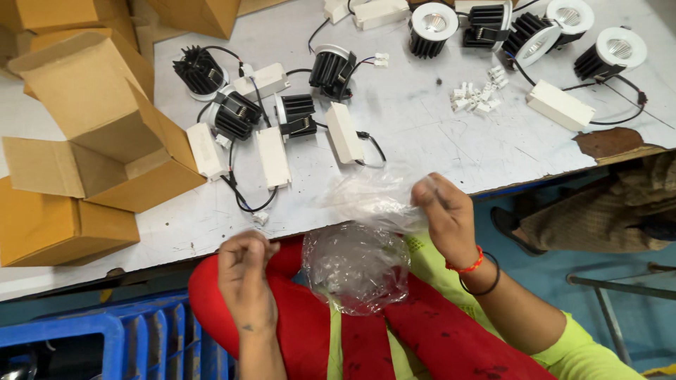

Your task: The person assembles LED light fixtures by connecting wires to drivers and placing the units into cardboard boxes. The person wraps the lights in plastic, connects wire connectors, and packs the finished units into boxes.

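My right hand (445, 214) pinches the top of a clear plastic bag (359, 260) that hangs over my lap in front of the table edge. Small white pieces show faintly at the bag's bottom. My left hand (244, 271) is closed beside the bag, fingers curled together; what sits between its fingertips I cannot tell. On the white table (422, 141) just beyond my hands lie several black finned downlights (236, 114) wired to white rectangular driver boxes (273, 156). A tiny white connector (260, 218) lies near the table's front edge.
Open cardboard boxes (98, 134) crowd the left of the table. A pile of small white terminal connectors (479, 95) and more white-rimmed downlights (609, 53) lie at the far right. A blue plastic crate (113, 345) is at lower left. Another person's leg and sandal (563, 218) are at right.
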